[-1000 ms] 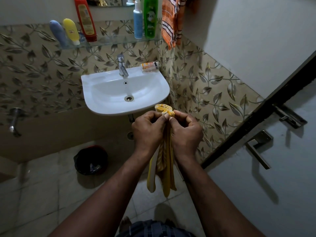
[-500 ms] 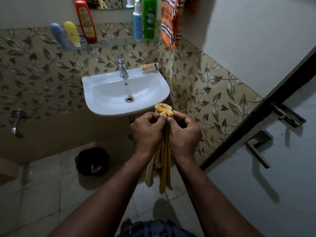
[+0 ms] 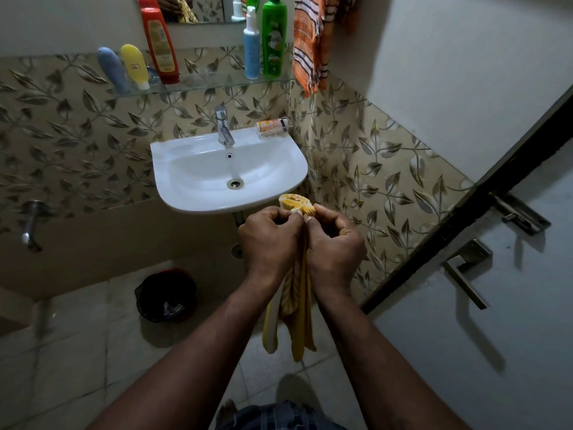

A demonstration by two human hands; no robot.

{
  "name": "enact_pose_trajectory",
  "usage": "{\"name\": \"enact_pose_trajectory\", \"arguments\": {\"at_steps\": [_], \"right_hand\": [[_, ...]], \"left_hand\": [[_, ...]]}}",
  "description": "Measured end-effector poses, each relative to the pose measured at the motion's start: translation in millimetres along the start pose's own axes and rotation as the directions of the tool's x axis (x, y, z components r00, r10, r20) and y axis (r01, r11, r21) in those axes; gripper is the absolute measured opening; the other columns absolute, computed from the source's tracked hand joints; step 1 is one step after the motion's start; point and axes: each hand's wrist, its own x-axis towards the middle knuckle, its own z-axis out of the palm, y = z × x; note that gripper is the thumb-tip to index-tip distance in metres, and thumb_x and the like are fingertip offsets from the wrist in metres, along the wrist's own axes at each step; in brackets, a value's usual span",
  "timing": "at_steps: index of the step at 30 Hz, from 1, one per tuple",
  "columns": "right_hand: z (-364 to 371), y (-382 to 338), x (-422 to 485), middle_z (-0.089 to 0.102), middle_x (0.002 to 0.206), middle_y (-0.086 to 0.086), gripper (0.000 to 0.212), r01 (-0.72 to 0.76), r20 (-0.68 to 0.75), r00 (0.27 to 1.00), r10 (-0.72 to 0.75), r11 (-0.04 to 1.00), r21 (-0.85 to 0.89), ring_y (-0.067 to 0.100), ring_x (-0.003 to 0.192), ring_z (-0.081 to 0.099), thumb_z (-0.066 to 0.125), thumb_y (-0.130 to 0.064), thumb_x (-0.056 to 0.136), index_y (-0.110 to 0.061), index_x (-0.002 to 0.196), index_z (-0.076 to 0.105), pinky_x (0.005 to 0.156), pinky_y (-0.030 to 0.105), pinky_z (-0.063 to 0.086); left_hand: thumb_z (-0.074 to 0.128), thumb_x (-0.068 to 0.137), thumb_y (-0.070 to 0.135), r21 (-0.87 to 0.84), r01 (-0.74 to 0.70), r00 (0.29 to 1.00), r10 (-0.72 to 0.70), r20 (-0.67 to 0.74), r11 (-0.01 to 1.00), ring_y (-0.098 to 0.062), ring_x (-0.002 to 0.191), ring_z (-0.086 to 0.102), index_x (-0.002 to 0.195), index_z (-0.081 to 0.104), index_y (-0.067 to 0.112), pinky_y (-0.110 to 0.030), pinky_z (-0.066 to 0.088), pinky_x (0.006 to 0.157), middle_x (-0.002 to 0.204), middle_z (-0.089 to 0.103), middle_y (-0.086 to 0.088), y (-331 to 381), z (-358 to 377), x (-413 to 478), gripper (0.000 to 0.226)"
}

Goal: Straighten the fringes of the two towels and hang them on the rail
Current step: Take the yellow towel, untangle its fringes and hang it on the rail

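Observation:
A yellow towel [image 3: 296, 302] hangs bunched between my two hands, in front of the sink. Its top edge with the short fringe [image 3: 297, 203] curls up just above my fingers. My left hand [image 3: 269, 240] pinches that edge from the left and my right hand [image 3: 335, 245] pinches it from the right, thumbs touching. An orange striped towel [image 3: 308, 41] hangs at the top of the view, beside the glass shelf; whatever it hangs from is out of frame.
A white sink [image 3: 279, 169] with a tap [image 3: 224, 124] is fixed to the tiled wall. A glass shelf [image 3: 201, 83] carries several bottles. A black bin [image 3: 166, 294] stands on the floor at left. A grey door with a handle [image 3: 465, 271] is at right.
Both hands and the yellow towel have stayed nearly in place. The fingers shifted slightly along the fringe edge, and the hanging end swung a little.

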Motion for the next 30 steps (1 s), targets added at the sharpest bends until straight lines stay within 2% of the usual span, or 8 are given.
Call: {"name": "enact_pose_trajectory", "arguments": {"at_steps": [6, 10, 14, 18, 21, 28, 30], "right_hand": [[-0.4, 2.8, -0.2, 0.080, 0.094, -0.008, 0.020, 0.002, -0.015, 1.000, -0.003, 1.000, -0.016, 0.002, 0.089, 0.076, 0.080, -0.007, 0.088, -0.018, 0.105, 0.081, 0.085, 0.034, 0.064], [-2.1, 4.1, 1.1, 0.080, 0.096, -0.008, 0.019, -0.002, 0.009, 1.000, 0.002, 1.000, -0.007, 0.002, 0.092, 0.076, 0.079, -0.009, 0.090, -0.016, 0.107, 0.082, 0.086, 0.033, 0.064], [-0.4, 4.8, 0.5, 0.081, 0.099, -0.006, 0.019, 0.023, 0.039, 0.999, -0.022, 0.999, -0.024, 0.000, 0.094, 0.075, 0.077, -0.011, 0.092, -0.013, 0.110, 0.082, 0.087, 0.031, 0.064], [1.9, 4.7, 1.5, 0.080, 0.098, -0.008, 0.018, 0.033, 0.042, 0.999, -0.032, 0.999, -0.025, 0.001, 0.093, 0.075, 0.077, -0.011, 0.092, -0.015, 0.109, 0.082, 0.086, 0.033, 0.064], [3.7, 3.6, 2.7, 0.080, 0.096, -0.011, 0.017, 0.054, 0.035, 0.998, -0.053, 0.998, -0.021, 0.001, 0.093, 0.075, 0.077, -0.011, 0.093, -0.018, 0.107, 0.081, 0.085, 0.033, 0.064], [7.5, 3.5, 10.8, 0.080, 0.096, -0.007, 0.016, 0.053, 0.031, 0.998, -0.053, 0.998, 0.016, 0.003, 0.092, 0.076, 0.079, -0.011, 0.092, -0.014, 0.107, 0.082, 0.083, 0.028, 0.064], [7.1, 3.8, 13.3, 0.081, 0.096, -0.005, 0.016, 0.042, 0.045, 0.998, -0.044, 0.998, 0.045, 0.005, 0.092, 0.077, 0.079, -0.009, 0.091, -0.013, 0.106, 0.082, 0.082, 0.027, 0.063]], "left_hand": [[0.078, 0.088, 0.025, 0.032, 0.007, 0.999, -0.008, 0.037, 0.999, 0.007, 0.055, 0.062, 0.068, 0.073, 0.027, -0.008, 0.039, 0.047, 0.058, 0.067, 0.012, -4.1, 1.0, 3.7, 0.021], [0.076, 0.093, 0.028, -0.004, -0.014, 0.995, 0.015, 0.096, 1.000, 0.004, 0.060, 0.066, 0.078, 0.080, 0.025, -0.010, 0.042, 0.050, 0.065, 0.072, 0.012, -9.7, 0.2, 4.9, 0.015], [0.075, 0.094, 0.030, -0.014, -0.039, 0.998, 0.040, 0.055, 0.999, 0.000, 0.063, 0.070, 0.081, 0.082, 0.023, -0.018, 0.051, 0.053, 0.066, 0.074, 0.012, -13.7, 3.0, 4.3, 0.016], [0.074, 0.095, 0.028, 0.011, -0.103, 0.994, 0.102, 0.030, 0.995, 0.003, 0.065, 0.069, 0.084, 0.082, 0.023, -0.010, 0.046, 0.053, 0.067, 0.072, 0.015, -13.1, 4.1, 4.2, 0.015], [0.074, 0.096, 0.030, 0.046, -0.162, 0.987, 0.162, -0.007, 0.986, 0.003, 0.065, 0.069, 0.085, 0.081, 0.020, -0.008, 0.044, 0.055, 0.068, 0.072, 0.013, -13.7, 5.8, 6.1, 0.016], [0.069, 0.099, 0.034, 0.011, -0.207, 0.978, 0.207, -0.023, 0.978, -0.003, 0.070, 0.073, 0.094, 0.082, 0.021, -0.036, 0.061, 0.064, 0.076, 0.077, 0.008, -14.0, 7.9, 12.0, 0.019], [0.068, 0.099, 0.036, -0.008, -0.205, 0.979, 0.205, -0.015, 0.979, -0.004, 0.071, 0.074, 0.095, 0.082, 0.022, -0.038, 0.062, 0.065, 0.077, 0.077, 0.009, -15.4, 7.4, 14.6, 0.021]]}}
